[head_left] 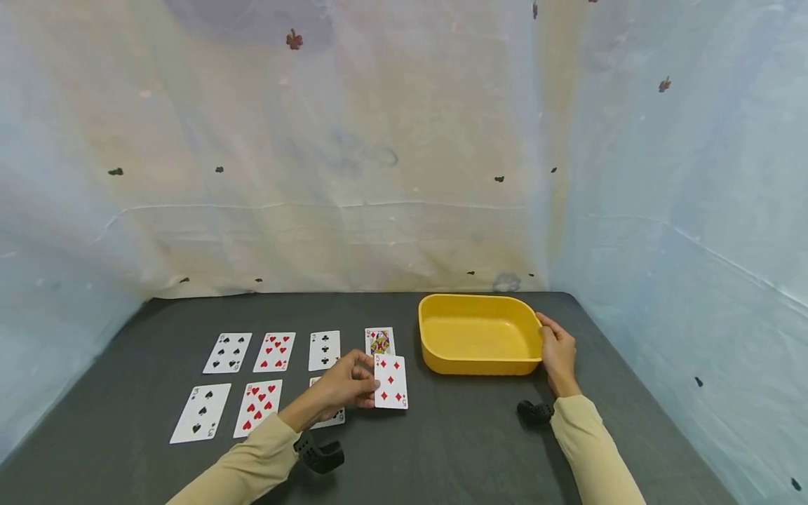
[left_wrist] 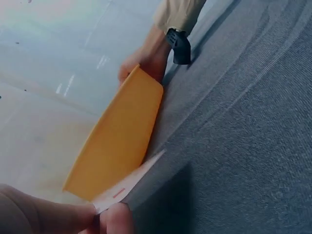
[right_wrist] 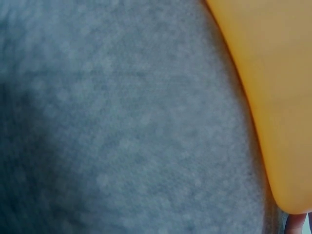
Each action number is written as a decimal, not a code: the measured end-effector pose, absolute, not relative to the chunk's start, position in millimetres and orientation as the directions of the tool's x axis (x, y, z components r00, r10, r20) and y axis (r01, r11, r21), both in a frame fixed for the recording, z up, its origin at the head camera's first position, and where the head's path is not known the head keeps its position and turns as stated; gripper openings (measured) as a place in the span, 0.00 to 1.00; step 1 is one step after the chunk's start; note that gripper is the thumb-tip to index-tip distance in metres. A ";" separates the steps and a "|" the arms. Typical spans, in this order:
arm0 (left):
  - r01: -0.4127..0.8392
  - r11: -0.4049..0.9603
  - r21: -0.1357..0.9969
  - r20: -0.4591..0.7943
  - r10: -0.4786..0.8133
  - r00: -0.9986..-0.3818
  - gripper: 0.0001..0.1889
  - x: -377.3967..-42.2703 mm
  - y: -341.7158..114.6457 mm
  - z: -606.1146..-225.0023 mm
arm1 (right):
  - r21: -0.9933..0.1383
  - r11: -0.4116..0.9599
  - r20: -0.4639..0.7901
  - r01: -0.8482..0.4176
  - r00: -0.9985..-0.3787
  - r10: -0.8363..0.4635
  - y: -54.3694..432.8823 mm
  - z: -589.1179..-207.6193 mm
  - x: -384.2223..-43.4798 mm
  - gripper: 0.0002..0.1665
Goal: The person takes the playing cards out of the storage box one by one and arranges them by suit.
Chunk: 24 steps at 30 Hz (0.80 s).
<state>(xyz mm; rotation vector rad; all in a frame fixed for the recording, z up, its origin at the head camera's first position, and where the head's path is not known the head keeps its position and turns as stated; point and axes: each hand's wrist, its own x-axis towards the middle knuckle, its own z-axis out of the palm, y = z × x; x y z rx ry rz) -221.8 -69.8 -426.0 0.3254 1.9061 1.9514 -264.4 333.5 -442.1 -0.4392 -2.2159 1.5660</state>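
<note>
My left hand [head_left: 344, 384] pinches a five of diamonds playing card [head_left: 391, 382] by its left edge, thumb and fingertips on it. The card is held over the table, overlapping the lower part of a queen of diamonds [head_left: 381, 340]. In the left wrist view that card [left_wrist: 127, 187] is seen nearly edge-on between thumb and finger. My right hand [head_left: 558, 356] grips the right end of a yellow plastic tub [head_left: 480, 367] at its rim. The inside of the tub shows no cards. A card of clubs [head_left: 333, 421] lies partly hidden under my left hand.
Face-up cards lie in two rows at left: a spade card [head_left: 228, 352], a hearts card [head_left: 274, 352], a three of clubs [head_left: 325, 350], a three of spades [head_left: 201, 412] and another hearts card [head_left: 258, 405]. A dark cloth covers the table [head_left: 454, 449]; draped sheeting [head_left: 379, 140] surrounds it.
</note>
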 end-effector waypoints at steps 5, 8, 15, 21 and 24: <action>-0.114 0.052 0.992 -0.125 0.397 -0.909 0.18 -220.1 -72.3 -429.5 | -0.943 0.331 0.134 0.030 -0.877 0.462 333.6 -441.8 -263.6 0.25; -0.109 0.083 0.991 -0.133 0.381 -0.915 0.18 -218.9 -75.2 -430.3 | -0.943 0.330 0.132 0.029 -0.881 0.455 333.2 -442.6 -262.9 0.25; -0.091 0.121 0.988 -0.130 0.372 -0.919 0.19 -217.4 -79.0 -432.8 | -0.944 0.329 0.145 0.018 -0.875 0.462 333.9 -443.0 -263.2 0.24; -0.078 0.160 0.984 -0.131 0.354 -0.926 0.20 -218.4 -79.5 -436.8 | -0.947 0.321 0.157 0.001 -0.871 0.465 334.5 -442.7 -263.7 0.24; -0.071 0.174 0.982 -0.129 0.350 -0.928 0.20 -218.2 -79.6 -437.1 | -0.949 0.315 0.161 -0.009 -0.874 0.459 334.2 -442.7 -263.0 0.24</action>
